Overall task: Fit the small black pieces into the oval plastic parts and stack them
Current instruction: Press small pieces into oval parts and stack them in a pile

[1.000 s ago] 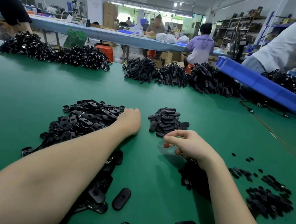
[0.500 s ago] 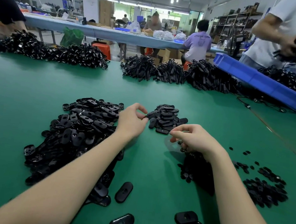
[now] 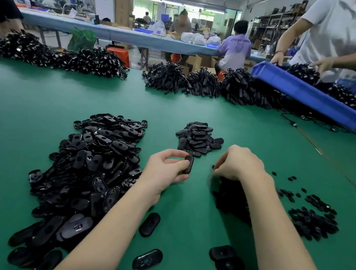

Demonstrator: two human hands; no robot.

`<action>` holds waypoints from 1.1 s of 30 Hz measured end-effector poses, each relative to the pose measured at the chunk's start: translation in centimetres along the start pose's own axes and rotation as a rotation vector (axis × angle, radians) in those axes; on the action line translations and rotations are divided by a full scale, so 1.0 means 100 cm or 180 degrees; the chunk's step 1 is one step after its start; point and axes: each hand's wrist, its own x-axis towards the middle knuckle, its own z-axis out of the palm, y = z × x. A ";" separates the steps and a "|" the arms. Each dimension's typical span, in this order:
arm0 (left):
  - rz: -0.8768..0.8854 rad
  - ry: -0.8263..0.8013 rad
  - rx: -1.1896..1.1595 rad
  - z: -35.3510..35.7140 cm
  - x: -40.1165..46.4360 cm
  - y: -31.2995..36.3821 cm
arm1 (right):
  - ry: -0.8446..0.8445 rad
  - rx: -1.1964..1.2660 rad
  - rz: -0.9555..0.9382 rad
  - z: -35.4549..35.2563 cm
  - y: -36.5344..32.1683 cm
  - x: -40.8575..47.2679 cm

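At mid-desk your left hand (image 3: 169, 167) pinches an oval (image 3: 188, 163); turn its cavity up while right fingers (image 3: 221, 167), curled into the pieces (image 3: 232, 194), pick one.

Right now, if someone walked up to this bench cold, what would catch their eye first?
Probably the big heap of glossy black oval plastic parts sprawled over the green table mat on the left. Next, at centre, the left hand pinching one black oval part, with a neat small stack of ovals just beyond it. The right hand reaches into small black pieces at right.
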 end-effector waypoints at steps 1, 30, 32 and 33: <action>-0.0020 0.0006 -0.0017 0.000 0.001 -0.001 | 0.0015 -0.0021 0.0016 0.001 -0.002 0.000; 0.0782 0.0155 -0.0157 -0.012 0.006 -0.003 | -0.1320 0.3503 -0.0448 0.009 -0.017 -0.001; 0.0738 0.0138 -0.0238 -0.012 0.006 -0.003 | -0.1286 0.3528 -0.0427 0.010 -0.017 -0.002; 0.0711 0.0130 -0.0275 -0.012 0.005 -0.002 | -0.1262 0.3542 -0.0410 0.010 -0.017 -0.002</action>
